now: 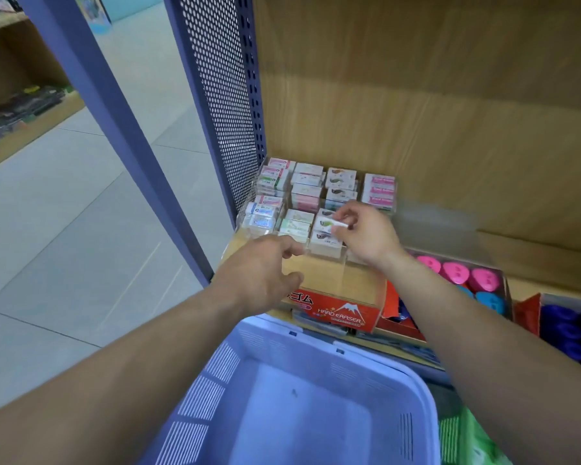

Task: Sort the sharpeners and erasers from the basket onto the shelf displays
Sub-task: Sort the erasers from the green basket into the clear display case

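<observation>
The left hand [262, 273] hovers just left of the red box [339, 313], its grip slack, fingers loosely curled around nothing. In front of the red box sits the lavender basket [366, 367]. Behind the red box stands a clear display [433, 221] whose compartments hold rows of small boxed erasers [306, 189], their print too small to read. Over a front compartment, the right hand [366, 236] pinches one white eraser [331, 224] tight in its grip. The red box reads "HARD ERASER" under a mountain picture, with Japanese characters at its left. Right of the red box, an open carton [506, 290] holds round pink and blue sharpeners [455, 270].
</observation>
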Motion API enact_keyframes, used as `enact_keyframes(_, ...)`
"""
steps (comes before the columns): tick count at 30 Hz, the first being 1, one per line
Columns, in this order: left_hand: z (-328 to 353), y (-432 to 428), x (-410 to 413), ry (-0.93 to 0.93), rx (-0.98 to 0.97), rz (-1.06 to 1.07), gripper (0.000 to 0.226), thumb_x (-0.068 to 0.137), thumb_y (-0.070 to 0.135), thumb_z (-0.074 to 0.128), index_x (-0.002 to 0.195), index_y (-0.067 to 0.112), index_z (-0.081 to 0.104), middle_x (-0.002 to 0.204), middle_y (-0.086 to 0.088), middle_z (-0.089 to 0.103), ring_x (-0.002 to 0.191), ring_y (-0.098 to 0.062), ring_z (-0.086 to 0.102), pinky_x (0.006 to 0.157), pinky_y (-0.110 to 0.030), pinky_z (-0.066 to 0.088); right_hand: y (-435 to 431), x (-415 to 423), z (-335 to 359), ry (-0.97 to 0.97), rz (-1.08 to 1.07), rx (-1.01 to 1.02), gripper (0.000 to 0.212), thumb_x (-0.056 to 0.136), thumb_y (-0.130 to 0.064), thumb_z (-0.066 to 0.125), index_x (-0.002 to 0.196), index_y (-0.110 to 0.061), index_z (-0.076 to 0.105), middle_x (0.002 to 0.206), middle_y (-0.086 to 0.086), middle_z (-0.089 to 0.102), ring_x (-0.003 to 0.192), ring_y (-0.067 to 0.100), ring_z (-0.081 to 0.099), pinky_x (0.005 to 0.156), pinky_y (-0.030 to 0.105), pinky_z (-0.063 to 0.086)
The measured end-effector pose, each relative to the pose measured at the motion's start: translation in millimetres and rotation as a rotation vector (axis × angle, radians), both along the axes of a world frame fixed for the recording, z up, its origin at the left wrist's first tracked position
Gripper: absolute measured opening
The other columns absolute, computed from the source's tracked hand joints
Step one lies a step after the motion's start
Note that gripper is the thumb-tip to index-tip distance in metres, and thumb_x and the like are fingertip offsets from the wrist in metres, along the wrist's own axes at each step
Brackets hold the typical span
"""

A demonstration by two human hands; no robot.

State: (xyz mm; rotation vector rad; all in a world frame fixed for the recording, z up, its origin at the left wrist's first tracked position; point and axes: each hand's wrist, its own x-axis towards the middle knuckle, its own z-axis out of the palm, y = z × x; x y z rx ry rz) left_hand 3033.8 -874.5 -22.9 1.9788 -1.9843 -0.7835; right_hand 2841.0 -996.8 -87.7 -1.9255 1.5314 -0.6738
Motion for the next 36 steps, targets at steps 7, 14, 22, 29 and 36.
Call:
enact_keyframes(7, 1, -1, 1, -0.074, 0.017, -0.042, 0.038, 0.093, 0.038, 0.067, 0.129, 0.03, 0.059, 0.132, 0.008, 0.059, 0.116, -0.013, 0.055, 0.098, -0.031, 0.047, 10, -6, -2, 0.397, 0.161, -0.024, 0.042, 0.096, -0.039, 0.059, 0.137, -0.028, 0.06, 0.138, 0.005, 0.049, 0.127, 0.028, 0.048, 0.105, 0.041, 0.044)
enact_keyframes(14, 11, 34, -63, -0.134, 0.04, -0.346, 0.037, 0.091, 0.04, 0.068, 0.125, 0.025, 0.062, 0.123, 0.004, 0.063, 0.111, -0.017, 0.058, 0.095, -0.032, 0.047, 120, -104, 41, 0.25, 0.092, -0.077, 0.026, 0.09, -0.031, 0.07, 0.115, -0.022, 0.07, 0.103, -0.007, 0.055, 0.094, 0.013, 0.056, 0.087, 0.031, 0.047)
enact_keyframes(22, -3, 130, -179, -0.295, 0.033, -0.845, 0.041, 0.097, 0.044, 0.056, 0.134, 0.027, 0.052, 0.137, 0.006, 0.053, 0.127, -0.016, 0.049, 0.1, -0.03, 0.04, 268, -288, -1, 0.379, -0.203, 0.27, 0.031, 0.089, -0.021, 0.073, 0.119, -0.015, 0.07, 0.107, 0.001, 0.069, 0.086, 0.02, 0.065, 0.075, 0.023, 0.04)
enact_keyframes(29, -90, 165, -290, -0.22, 0.216, -0.808, 0.052, 0.095, 0.044, 0.061, 0.138, 0.019, 0.049, 0.137, -0.004, 0.054, 0.124, -0.024, 0.051, 0.101, -0.038, 0.045, 332, -379, -67, 0.378, -0.298, 0.536, 0.061, 0.089, -0.031, 0.074, 0.142, -0.014, 0.051, 0.132, 0.013, 0.06, 0.096, 0.021, 0.06, 0.082, 0.022, 0.039)
enact_keyframes(36, -192, 170, -372, -0.093, 0.446, -0.361, 0.08, 0.09, 0.041, 0.071, 0.153, 0.016, 0.03, 0.154, -0.01, 0.039, 0.138, -0.03, 0.042, 0.115, -0.046, 0.038, 324, -414, -157, 0.393, -0.321, 0.706, 0.092, 0.084, -0.04, 0.077, 0.156, -0.011, 0.027, 0.154, 0.02, 0.031, 0.139, 0.039, 0.038, 0.115, 0.038, 0.036)
